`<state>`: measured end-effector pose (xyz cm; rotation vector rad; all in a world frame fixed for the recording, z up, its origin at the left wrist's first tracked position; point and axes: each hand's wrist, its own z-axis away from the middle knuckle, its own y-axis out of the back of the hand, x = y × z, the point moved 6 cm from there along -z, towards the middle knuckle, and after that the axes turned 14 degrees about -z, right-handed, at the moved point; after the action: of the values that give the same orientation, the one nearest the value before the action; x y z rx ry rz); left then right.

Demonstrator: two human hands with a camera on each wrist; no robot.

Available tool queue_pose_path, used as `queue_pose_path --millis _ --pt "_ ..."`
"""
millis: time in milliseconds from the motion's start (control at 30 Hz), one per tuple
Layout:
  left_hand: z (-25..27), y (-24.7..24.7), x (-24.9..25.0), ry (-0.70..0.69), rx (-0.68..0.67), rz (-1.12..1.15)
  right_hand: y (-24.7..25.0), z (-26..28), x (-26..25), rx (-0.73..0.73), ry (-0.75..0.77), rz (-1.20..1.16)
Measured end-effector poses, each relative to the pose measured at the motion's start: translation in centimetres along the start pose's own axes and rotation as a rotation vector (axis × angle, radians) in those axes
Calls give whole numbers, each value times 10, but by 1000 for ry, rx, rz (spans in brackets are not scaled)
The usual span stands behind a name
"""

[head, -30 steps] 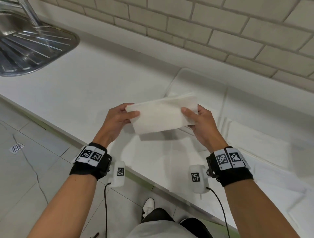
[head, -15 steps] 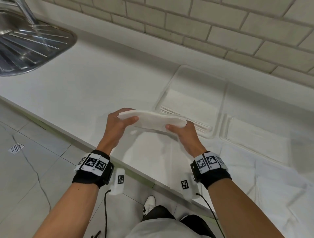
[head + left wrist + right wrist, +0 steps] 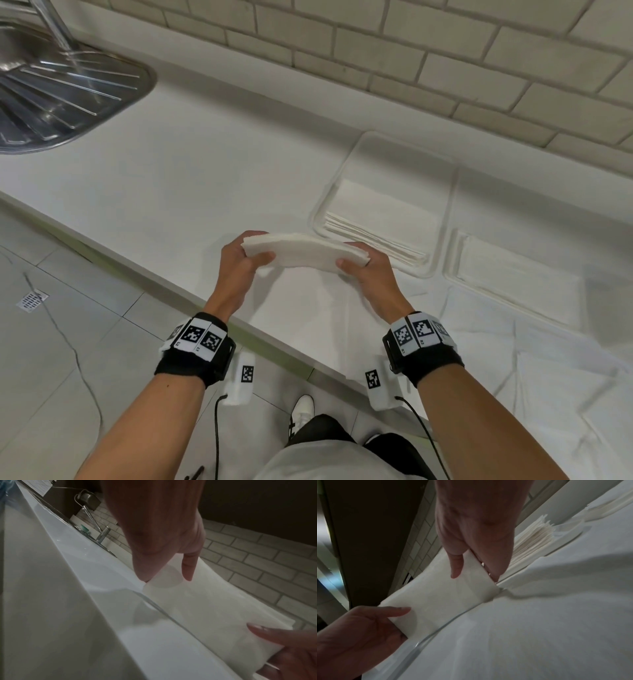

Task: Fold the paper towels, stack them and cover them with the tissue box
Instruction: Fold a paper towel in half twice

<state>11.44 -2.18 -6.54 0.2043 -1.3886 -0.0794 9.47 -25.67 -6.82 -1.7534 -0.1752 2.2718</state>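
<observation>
A folded white paper towel (image 3: 305, 253) hangs level just above the counter, near its front edge. My left hand (image 3: 257, 248) pinches its left end, thumb below and fingers above. My right hand (image 3: 356, 262) pinches the right end the same way. The left wrist view shows my left hand (image 3: 167, 577) on the towel (image 3: 205, 608). In the right wrist view my right hand (image 3: 475, 577) grips the towel (image 3: 445, 599). A stack of folded towels (image 3: 387, 219) lies in a shallow white tray (image 3: 448, 205) just beyond my right hand. A white box-like cover (image 3: 513, 274) lies to its right.
Unfolded white towels (image 3: 513, 370) are spread over the counter at the right and under my hands. A steel sink drainer (image 3: 61, 92) sits at the far left. A tiled wall (image 3: 411, 61) backs the counter. The counter's front edge (image 3: 144, 260) runs diagonally below my wrists.
The towel faced me upright a second ago. Both hands have tipped it flat and lowered it toward the counter, which uncovers the stack in the tray.
</observation>
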Motion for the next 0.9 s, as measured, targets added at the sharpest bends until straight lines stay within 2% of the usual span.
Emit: queue_pose_path --millis 167,367,567,767,900 --pt "1 -1 -7 31 27 5 -1 1 7 18 -21 16" --pt "0 -1 5 -31 14 17 -1 1 1 13 14 21" --pt "-1 0 -10 48 43 -29 5 0 7 14 -10 104" --pt "-2 -2 -7 26 61 -41 5 -1 6 38 -3 100" --pt "2 0 -7 38 77 -51 8 2 4 64 10 192"
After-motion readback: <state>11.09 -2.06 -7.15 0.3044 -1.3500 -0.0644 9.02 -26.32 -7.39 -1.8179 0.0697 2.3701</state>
